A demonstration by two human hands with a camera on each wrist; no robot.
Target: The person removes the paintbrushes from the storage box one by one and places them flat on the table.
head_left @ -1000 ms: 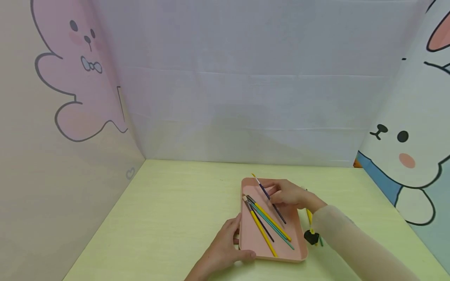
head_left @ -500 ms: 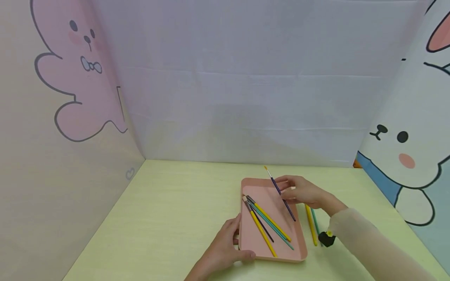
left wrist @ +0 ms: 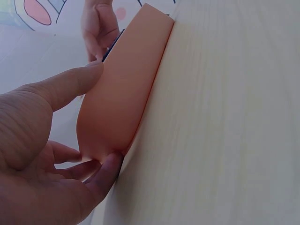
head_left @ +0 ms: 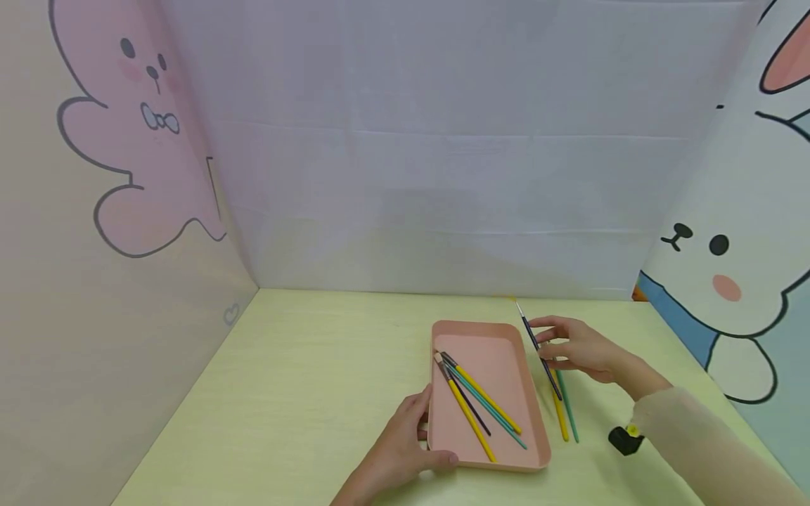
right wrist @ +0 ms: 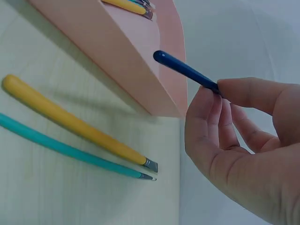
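Blue brush [right wrist: 186,71] moved rightward, right hand [head_left: 581,350] pinching

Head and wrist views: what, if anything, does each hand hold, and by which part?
The right hand pinches the dark blue paintbrush partway along its handle; the left hand grips the pink tray at its near left corner.

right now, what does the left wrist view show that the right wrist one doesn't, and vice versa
Only the left wrist view shows the left hand, gripping the pink rectangular tray, and a dark-lined cartoon wall print.
Only the right wrist view shows a yellow-handled paintbrush and a teal-handled paintbrush lying beside the tray.
Both share the tray, the pale wood-grain table and the right hand; its pinched navy-handled paintbrush is clear only in the right wrist view.
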